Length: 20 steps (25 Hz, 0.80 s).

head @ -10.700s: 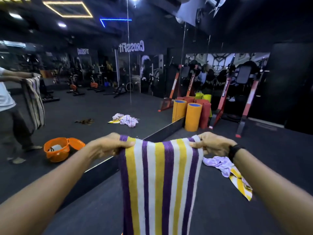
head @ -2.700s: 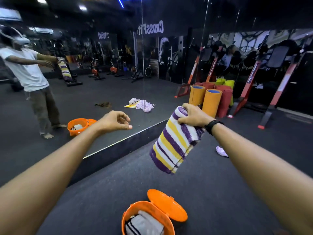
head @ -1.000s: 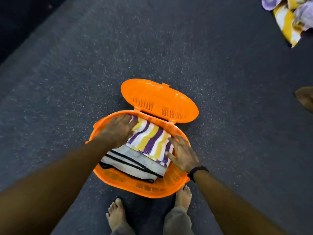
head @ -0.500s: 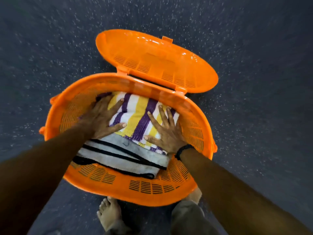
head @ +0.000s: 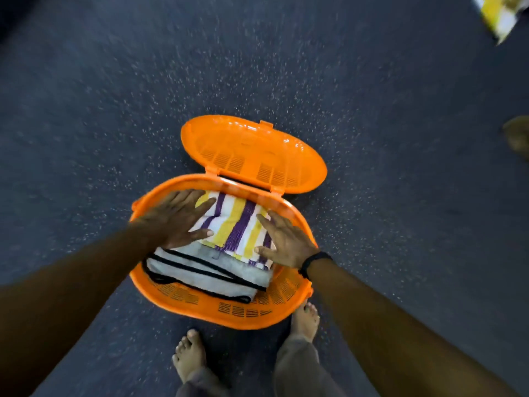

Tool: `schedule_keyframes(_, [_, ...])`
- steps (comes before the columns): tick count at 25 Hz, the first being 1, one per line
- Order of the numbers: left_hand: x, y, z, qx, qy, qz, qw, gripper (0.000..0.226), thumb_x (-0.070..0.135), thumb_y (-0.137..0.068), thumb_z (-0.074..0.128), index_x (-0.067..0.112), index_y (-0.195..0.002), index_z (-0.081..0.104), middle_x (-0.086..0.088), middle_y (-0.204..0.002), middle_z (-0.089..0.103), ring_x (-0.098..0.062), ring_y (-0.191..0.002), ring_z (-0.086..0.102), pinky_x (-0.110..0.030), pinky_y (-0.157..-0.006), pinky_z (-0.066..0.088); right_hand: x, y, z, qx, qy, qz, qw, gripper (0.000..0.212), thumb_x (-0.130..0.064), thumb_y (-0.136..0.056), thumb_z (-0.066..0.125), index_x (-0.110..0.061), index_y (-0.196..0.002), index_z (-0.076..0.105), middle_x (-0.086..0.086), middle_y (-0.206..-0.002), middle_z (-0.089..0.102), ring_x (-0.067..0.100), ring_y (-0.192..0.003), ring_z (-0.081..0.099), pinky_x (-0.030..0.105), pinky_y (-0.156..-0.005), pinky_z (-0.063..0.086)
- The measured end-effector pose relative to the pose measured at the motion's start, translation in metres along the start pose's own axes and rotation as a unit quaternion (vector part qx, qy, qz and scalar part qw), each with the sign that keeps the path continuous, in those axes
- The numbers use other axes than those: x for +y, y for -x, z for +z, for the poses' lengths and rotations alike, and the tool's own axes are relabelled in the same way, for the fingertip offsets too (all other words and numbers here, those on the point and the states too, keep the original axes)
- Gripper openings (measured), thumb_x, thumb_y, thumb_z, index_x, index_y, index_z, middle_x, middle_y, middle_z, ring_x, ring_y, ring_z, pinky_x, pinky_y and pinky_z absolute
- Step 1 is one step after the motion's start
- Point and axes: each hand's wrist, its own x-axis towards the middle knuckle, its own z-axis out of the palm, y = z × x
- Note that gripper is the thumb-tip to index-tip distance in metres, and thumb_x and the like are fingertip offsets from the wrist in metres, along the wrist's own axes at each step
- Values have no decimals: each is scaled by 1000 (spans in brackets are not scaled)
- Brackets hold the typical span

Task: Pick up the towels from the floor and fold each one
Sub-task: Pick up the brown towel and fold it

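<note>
A folded towel with purple, yellow and white stripes (head: pixel 234 224) lies in the orange basket (head: pixel 229 313), on top of a folded grey towel with black stripes (head: pixel 206 273). My left hand (head: pixel 177 217) lies flat with straight fingers over the striped towel's left side. At the towel's right edge, my right hand (head: pixel 286 242) is flat with spread fingers. Neither hand grips anything. Another yellow and white towel (head: pixel 501 15) lies on the floor at the top right corner.
The basket's hinged lid (head: pixel 252 153) stands open on the far side. My bare feet (head: pixel 190 356) stand just in front of the basket on dark speckled floor. A brownish object (head: pixel 518 136) shows at the right edge.
The striped towel went from held in my right hand into the basket. Since half a second ago my head has risen away and my hands have slid outward on the towel.
</note>
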Motion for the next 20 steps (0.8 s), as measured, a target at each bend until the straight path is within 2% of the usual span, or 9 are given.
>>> schedule_keyframes(4, [-17,79,-147,57,88,12,994,89,76,-82,31,21,-152,19,-13,-154,24,-29,-140,27,-40,-112,27,-29,96,-131,63,-31,12,997,78,-48,-93,53,-20,-154,12,7,-159,17,29,-143,23,44,-111,30])
schedule_keyframes(8, [-31,177,-320,134,178,-40,974,98,77,-76,42,16,-150,25,-13,-150,32,-28,-136,35,-36,-111,30,-70,214,-304,167,-27,14,986,76,-46,-91,59,-19,-151,22,7,-154,28,25,-140,32,38,-112,30])
schedule_keyframes(10, [-35,217,-393,187,233,-59,953,93,72,-78,52,13,-147,32,-13,-145,39,-28,-133,39,-35,-111,31,-88,267,-380,214,-14,17,976,75,-46,-90,59,-17,-150,25,8,-152,31,24,-140,32,36,-112,29])
schedule_keyframes(13, [-33,292,-502,268,281,-78,918,75,53,-84,62,10,-142,42,-14,-140,48,-27,-130,45,-32,-111,31,-126,363,-480,301,-7,14,953,73,-45,-88,63,-14,-147,32,9,-148,37,23,-137,36,31,-111,28])
schedule_keyframes(17, [-31,385,-613,345,278,-70,894,71,47,-83,67,13,-141,44,-11,-137,52,-23,-126,50,-31,-107,36,-170,471,-556,373,0,5,928,81,-54,-78,65,-13,-142,40,5,-144,45,21,-135,41,23,-104,31])
schedule_keyframes(20, [-28,435,-673,384,287,-58,876,69,46,-83,68,14,-139,45,-9,-136,54,-22,-124,52,-30,-105,38,-198,540,-586,410,1,23,912,82,-56,-75,63,-17,-143,39,8,-137,49,23,-128,46,33,-103,38])
